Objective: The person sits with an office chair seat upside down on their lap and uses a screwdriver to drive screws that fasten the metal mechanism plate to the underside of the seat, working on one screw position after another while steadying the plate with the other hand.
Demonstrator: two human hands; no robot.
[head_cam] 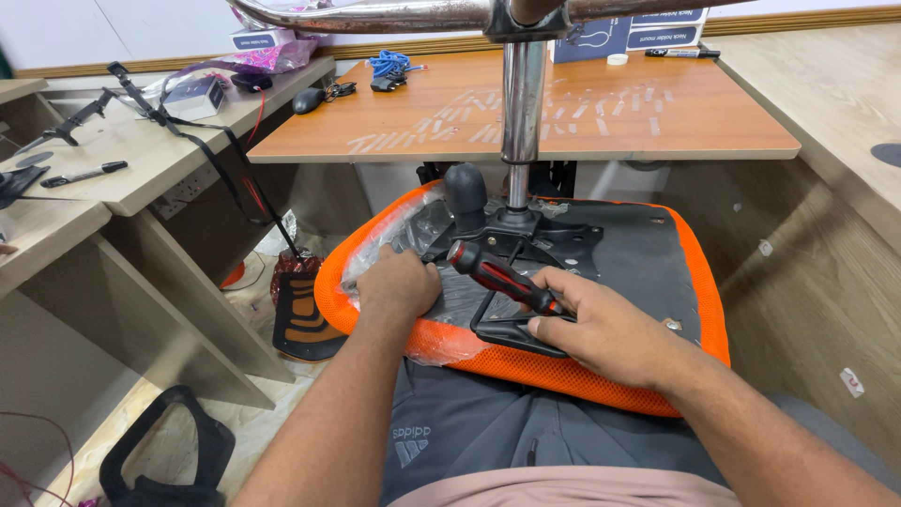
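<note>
An upturned orange mesh chair seat point(699, 282) rests on my lap, its black underside facing up. A black metal mechanism plate point(554, 239) with a chrome gas-lift column point(522, 103) stands at its middle. My right hand point(605, 329) is shut on a red-and-black screwdriver point(497, 275), whose handle points up and to the left, and its fingers also lie on a black lever frame point(511, 329). My left hand point(399, 282) presses on the clear plastic wrap point(375, 249) at the seat's left side.
An orange-brown desk point(582, 108) with tape strips stands ahead, holding a blue cable point(389, 64), a mouse point(308, 99) and a marker point(680, 53). Light wooden desks flank both sides. A black armrest part point(169, 451) and an orange-black chair piece point(302, 324) lie on the floor.
</note>
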